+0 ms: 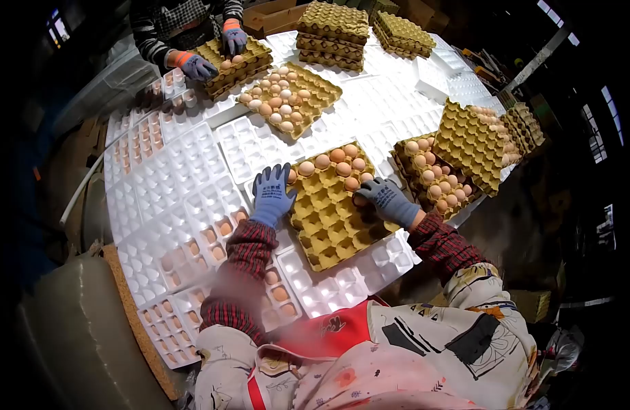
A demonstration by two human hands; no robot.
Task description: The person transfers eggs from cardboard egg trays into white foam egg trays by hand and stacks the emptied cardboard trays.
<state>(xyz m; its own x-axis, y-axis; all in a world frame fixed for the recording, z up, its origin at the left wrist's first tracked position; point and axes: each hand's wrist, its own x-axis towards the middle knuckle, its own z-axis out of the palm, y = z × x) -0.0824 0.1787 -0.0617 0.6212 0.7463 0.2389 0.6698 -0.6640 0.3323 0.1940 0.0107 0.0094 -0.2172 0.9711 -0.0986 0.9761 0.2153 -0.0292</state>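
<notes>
A yellow-brown pulp egg tray (328,229) lies in front of me on white foam trays. Brown eggs (337,155) fill its far row and part of its right side; many nearer cups are bare. At its left edge is my left hand (272,196) in a blue-grey glove, fingers stretched out and spread, beside a corner egg (292,176). Over the right edge, my right hand (390,203), gloved alike, has its fingers curled round an egg (359,199) that is mostly hidden and shaded.
White foam egg trays (250,147) cover the table, some holding eggs. Right stands a filled pulp tray (438,181) with another tray (470,145) leaning on it. Stacked pulp trays (332,34) stand at the back. Across the table, a person's gloved hands (199,66) work at another stack.
</notes>
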